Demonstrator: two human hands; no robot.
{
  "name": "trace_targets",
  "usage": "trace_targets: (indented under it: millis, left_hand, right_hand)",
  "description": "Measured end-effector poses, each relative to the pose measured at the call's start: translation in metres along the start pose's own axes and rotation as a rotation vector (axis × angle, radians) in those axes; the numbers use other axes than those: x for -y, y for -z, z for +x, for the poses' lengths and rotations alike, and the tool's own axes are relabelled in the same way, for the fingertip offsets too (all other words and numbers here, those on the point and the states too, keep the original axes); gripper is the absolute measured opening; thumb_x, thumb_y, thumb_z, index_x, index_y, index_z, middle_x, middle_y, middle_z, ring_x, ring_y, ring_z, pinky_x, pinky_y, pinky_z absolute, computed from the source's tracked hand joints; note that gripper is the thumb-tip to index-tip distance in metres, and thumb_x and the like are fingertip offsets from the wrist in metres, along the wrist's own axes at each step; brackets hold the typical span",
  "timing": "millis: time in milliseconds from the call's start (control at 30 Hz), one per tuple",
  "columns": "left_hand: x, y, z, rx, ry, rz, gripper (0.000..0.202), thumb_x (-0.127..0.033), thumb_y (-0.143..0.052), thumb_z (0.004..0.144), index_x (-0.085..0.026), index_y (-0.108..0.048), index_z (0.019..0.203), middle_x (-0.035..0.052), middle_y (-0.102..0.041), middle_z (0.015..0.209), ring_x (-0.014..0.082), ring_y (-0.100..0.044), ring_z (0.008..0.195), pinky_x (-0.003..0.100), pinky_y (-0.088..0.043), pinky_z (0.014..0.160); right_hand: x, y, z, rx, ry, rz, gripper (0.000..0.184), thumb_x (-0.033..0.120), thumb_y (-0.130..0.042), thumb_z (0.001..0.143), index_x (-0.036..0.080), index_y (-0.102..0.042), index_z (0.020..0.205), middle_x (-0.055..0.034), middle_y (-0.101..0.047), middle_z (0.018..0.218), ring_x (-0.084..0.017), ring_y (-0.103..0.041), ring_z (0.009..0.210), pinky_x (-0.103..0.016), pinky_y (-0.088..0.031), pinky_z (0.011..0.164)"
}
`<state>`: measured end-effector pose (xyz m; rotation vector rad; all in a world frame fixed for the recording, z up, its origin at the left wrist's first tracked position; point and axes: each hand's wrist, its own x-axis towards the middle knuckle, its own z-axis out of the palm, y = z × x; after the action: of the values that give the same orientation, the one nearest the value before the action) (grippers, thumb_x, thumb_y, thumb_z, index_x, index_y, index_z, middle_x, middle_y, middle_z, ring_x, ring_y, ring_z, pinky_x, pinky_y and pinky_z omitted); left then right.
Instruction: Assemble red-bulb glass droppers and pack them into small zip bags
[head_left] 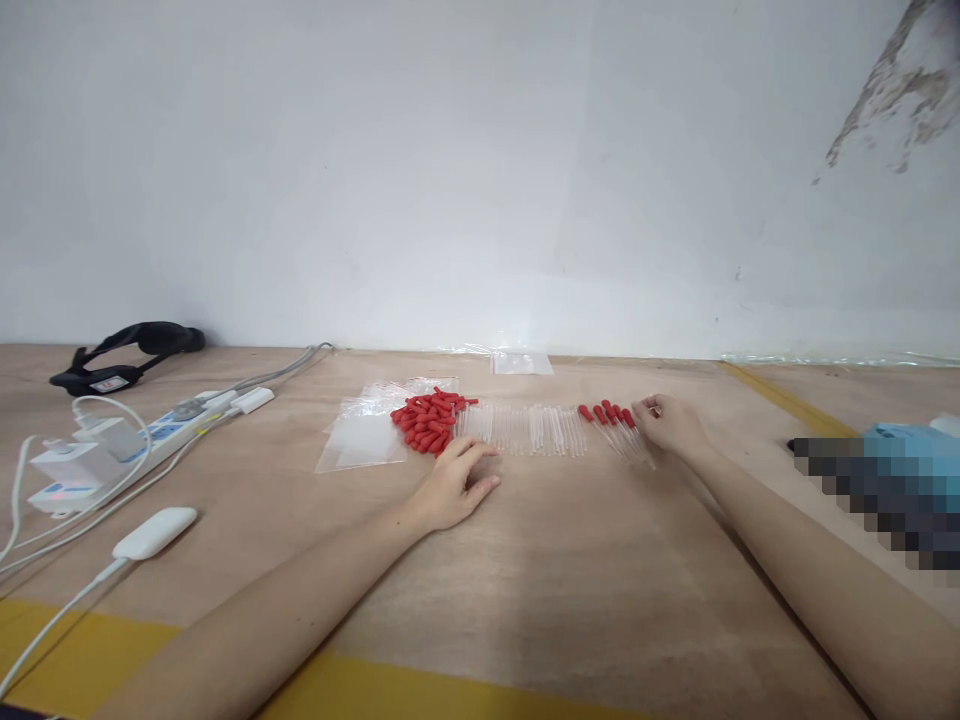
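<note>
My left hand [459, 487] rests on the table with its fingers apart, touching the near edge of a pile of red rubber bulbs [424, 425] and the left end of a row of clear glass tubes [536, 430]. Right of that row lie several droppers [609, 418], red bulbs at the far end and glass stems pointing toward me. Beside the rightmost one, my right hand [664, 422] is closed in a pinch. A thin clear stem shows just below its fingers; any bulb there is hidden by the hand.
Clear plastic bags [360, 440] lie left of the bulbs, another small bag [521, 363] against the wall. On the left are a power strip [169, 430] with chargers and cables, a white device [155, 533] and a black strap [127, 355]. A blue item [911, 450] sits far right.
</note>
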<state>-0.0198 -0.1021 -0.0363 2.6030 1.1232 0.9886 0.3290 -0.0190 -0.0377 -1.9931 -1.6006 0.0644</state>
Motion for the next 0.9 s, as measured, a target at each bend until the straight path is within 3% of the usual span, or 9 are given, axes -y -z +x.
trace_targets:
  millis: [100, 200, 300, 400, 467, 667, 800, 900]
  left_hand:
    - [0.001, -0.001, 0.002, -0.095, -0.008, 0.077, 0.021, -0.024, -0.053, 0.078, -0.019, -0.053, 0.098, 0.0055, -0.052, 0.098, 0.0187, -0.046, 0.093, 0.033, -0.039, 0.084]
    - [0.002, 0.000, 0.006, -0.173, 0.051, 0.160, 0.010, -0.027, -0.051, 0.079, -0.018, -0.054, 0.080, 0.0045, -0.053, 0.086, 0.0184, -0.047, 0.085, 0.034, -0.038, 0.079]
    - [0.006, 0.007, 0.013, -0.218, 0.129, 0.283, 0.017, -0.031, -0.049, 0.080, -0.018, -0.052, 0.069, 0.0046, -0.053, 0.081, 0.0197, -0.047, 0.082, 0.035, -0.037, 0.076]
    - [0.016, 0.021, 0.022, -0.255, 0.205, 0.417, 0.012, -0.028, -0.049, 0.079, -0.020, -0.055, 0.086, 0.0058, -0.055, 0.093, 0.0233, -0.046, 0.090, 0.038, -0.035, 0.079]
    - [0.029, 0.032, 0.029, -0.254, 0.263, 0.484, 0.020, -0.027, -0.050, 0.078, -0.022, -0.055, 0.096, 0.0065, -0.055, 0.098, 0.0253, -0.045, 0.095, 0.039, -0.034, 0.081]
    - [0.072, 0.053, 0.067, -0.041, 0.349, 0.501, 0.024, -0.028, -0.045, 0.079, -0.020, -0.062, 0.094, 0.0080, -0.057, 0.097, 0.0250, -0.048, 0.096, 0.038, -0.035, 0.086]
    - [0.088, 0.052, 0.094, 0.112, 0.371, 0.488, 0.027, -0.030, -0.049, 0.076, -0.020, -0.064, 0.097, 0.0079, -0.057, 0.104, 0.0241, -0.049, 0.100, 0.034, -0.035, 0.089]
    - [0.094, 0.048, 0.107, 0.186, 0.407, 0.461, 0.019, -0.028, -0.056, 0.069, -0.020, -0.068, 0.081, 0.0077, -0.062, 0.095, 0.0227, -0.055, 0.090, 0.029, -0.040, 0.081]
  right_hand:
    - [0.009, 0.001, -0.005, -0.035, 0.063, 0.038, 0.036, 0.036, -0.035, 0.084, 0.014, -0.062, 0.087, -0.0096, -0.064, 0.082, -0.020, -0.057, 0.077, -0.027, -0.038, 0.065]
    - [0.026, -0.005, -0.017, -0.089, 0.206, 0.168, 0.033, 0.026, -0.034, 0.084, 0.014, -0.060, 0.098, -0.0094, -0.063, 0.093, -0.018, -0.056, 0.086, -0.026, -0.039, 0.074]
    - [0.049, -0.015, -0.039, -0.077, 0.387, 0.276, 0.031, 0.020, -0.036, 0.083, 0.016, -0.058, 0.104, -0.0076, -0.062, 0.097, -0.016, -0.056, 0.086, -0.026, -0.039, 0.078]
    - [0.067, -0.021, -0.064, -0.096, 0.587, 0.186, 0.035, 0.015, -0.035, 0.083, 0.024, -0.054, 0.110, -0.0039, -0.061, 0.095, -0.018, -0.055, 0.086, -0.035, -0.035, 0.085]
    - [0.074, -0.023, -0.076, -0.124, 0.668, 0.115, 0.039, 0.014, -0.036, 0.082, 0.026, -0.050, 0.116, -0.0048, -0.062, 0.092, -0.021, -0.054, 0.085, -0.039, -0.035, 0.084]
    - [0.072, -0.036, -0.079, -0.107, 0.815, 0.081, 0.041, 0.013, -0.029, 0.084, 0.018, -0.043, 0.122, -0.0087, -0.059, 0.091, -0.023, -0.052, 0.085, -0.036, -0.040, 0.074]
    - [0.072, -0.037, -0.079, -0.115, 0.840, 0.069, 0.032, 0.022, -0.030, 0.088, 0.018, -0.051, 0.112, -0.0073, -0.059, 0.083, -0.021, -0.053, 0.080, -0.035, -0.040, 0.072]
    - [0.075, -0.034, -0.081, -0.127, 0.838, 0.082, 0.030, 0.025, -0.030, 0.089, 0.018, -0.054, 0.107, -0.0068, -0.060, 0.083, -0.020, -0.054, 0.077, -0.034, -0.040, 0.071]
